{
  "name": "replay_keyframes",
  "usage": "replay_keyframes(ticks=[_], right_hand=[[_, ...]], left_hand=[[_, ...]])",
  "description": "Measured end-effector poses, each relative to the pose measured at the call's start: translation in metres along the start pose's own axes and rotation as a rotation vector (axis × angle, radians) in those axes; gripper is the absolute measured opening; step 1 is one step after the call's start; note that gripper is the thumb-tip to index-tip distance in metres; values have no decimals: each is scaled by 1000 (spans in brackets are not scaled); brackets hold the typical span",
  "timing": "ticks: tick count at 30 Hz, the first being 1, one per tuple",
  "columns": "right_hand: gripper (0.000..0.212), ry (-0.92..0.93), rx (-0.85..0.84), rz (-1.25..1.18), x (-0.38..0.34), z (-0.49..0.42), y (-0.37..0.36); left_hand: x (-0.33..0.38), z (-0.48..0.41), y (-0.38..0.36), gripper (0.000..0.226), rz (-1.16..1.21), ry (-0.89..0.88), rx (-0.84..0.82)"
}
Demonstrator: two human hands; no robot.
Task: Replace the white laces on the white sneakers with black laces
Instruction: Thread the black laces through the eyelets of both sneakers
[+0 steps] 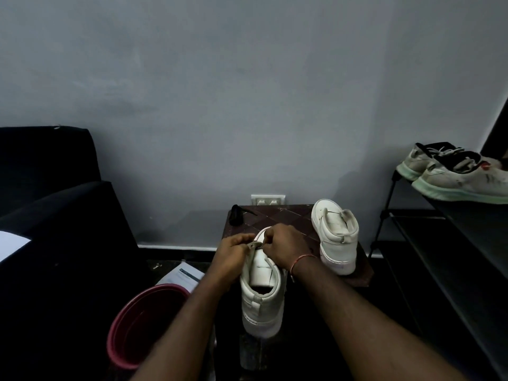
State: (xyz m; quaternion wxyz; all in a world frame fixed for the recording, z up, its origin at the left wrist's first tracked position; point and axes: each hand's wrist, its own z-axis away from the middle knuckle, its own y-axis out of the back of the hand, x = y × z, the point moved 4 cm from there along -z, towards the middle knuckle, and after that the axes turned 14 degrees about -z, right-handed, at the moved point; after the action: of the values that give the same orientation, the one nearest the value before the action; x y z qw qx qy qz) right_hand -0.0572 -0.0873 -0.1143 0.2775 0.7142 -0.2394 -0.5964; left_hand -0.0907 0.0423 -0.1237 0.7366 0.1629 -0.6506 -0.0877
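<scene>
A white sneaker (262,301) stands heel toward me at the near edge of a small dark table (291,218). My left hand (233,253) grips the sneaker's left eyelet flap. My right hand (283,244) pinches the white lace (260,232), which arcs up between my two hands over the tongue. The second white sneaker (336,237) stands at the table's right side, heel toward me, untouched. A bundle of black laces (237,215) lies at the table's far left corner.
A pink bucket (143,325) sits on the floor at lower left, with papers (182,276) behind it. A dark sofa (55,202) fills the left. On the right, a black shoe rack (439,243) carries another pair of pale sneakers (453,174). A wall socket (268,200) is behind the table.
</scene>
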Motion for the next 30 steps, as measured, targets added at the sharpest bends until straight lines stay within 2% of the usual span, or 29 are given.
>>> replay_keyframes(ticks=[6, 12, 15, 17, 18, 20, 23, 26, 30], right_hand=[[10, -23, 62, -72, 1, 7, -3], [19, -108, 98, -93, -5, 1, -4], [17, -131, 86, -120, -2, 0, -7], [9, -128, 70, -141, 2, 1, -8], [13, -123, 64, -147, 4, 1, -7], [20, -101, 54, -137, 7, 1, -7], [22, -59, 43, -144, 7, 2, -10], [15, -32, 36, -139, 9, 1, -11], [14, -5, 32, -122, 9, 2, -11]], left_hand=[[0, 3, 0, 39, 16, 5, 33], [-6, -2, 7, 32, 49, 44, 93], [-3, 2, 7, 24, -67, -35, 102], [-3, 4, 5, 16, -196, -107, 111], [-4, 4, 4, 17, -212, -122, 111], [-7, 2, 4, 25, -90, -47, 59], [-13, -7, 2, 17, 120, 103, -79], [-12, -20, 2, 21, 54, 116, -134], [-6, -30, -2, 25, -83, 24, -185]])
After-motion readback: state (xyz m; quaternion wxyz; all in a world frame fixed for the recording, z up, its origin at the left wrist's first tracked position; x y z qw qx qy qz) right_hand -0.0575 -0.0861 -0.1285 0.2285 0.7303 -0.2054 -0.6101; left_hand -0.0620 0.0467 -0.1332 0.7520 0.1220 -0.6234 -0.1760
